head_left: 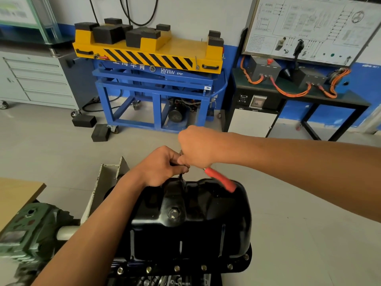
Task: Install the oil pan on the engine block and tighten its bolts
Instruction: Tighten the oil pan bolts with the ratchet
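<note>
A glossy black oil pan (191, 226) sits upside-down on the engine block (156, 280), with a drain plug (173, 213) on its face. Several bolts (176, 268) stand along its near flange. At the pan's far edge my left hand (162, 167) pinches a thin dark extension shaft (181, 178) that points down behind the pan. My right hand (196, 146) grips the head end of a ratchet wrench; its red handle (221, 180) sticks out to the right over the pan. The socket and the bolt under it are hidden.
A green engine-stand gearbox (31, 230) sits at left beside a wooden tabletop (16, 195). Across the grey floor stand a blue and yellow lift cart (152, 79), black rubber blocks (84, 121), a grey drawer cabinet (37, 79) and a training bench with orange cables (288, 91).
</note>
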